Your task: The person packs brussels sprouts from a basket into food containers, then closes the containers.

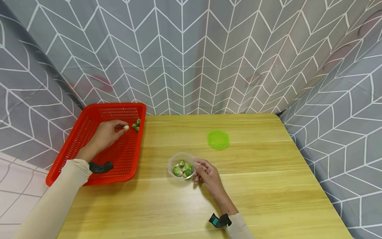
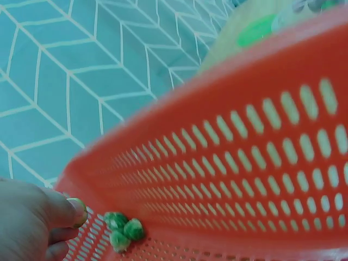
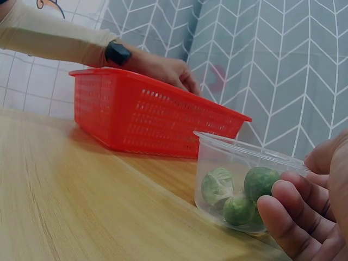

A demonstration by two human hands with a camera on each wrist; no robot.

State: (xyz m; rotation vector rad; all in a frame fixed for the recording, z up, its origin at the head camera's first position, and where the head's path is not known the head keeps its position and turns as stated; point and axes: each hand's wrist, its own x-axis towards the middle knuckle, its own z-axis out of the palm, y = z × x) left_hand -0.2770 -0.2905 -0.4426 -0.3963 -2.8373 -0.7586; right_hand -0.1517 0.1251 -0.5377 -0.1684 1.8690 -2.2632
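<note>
My left hand is inside the red plastic basket, pinching a Brussels sprout between thumb and fingers, its pale end showing. Close by, three more green sprouts lie together in the basket's far right corner. On the table, a clear round plastic tub contains several Brussels sprouts. My right hand grips the tub's right rim, thumb above and fingers against the outside wall.
Behind the tub and to its right, a green lid lies flat on the wooden table. Patterned grey curtains hang along the table's back and right side. The basket's slotted walls stand high around my left hand.
</note>
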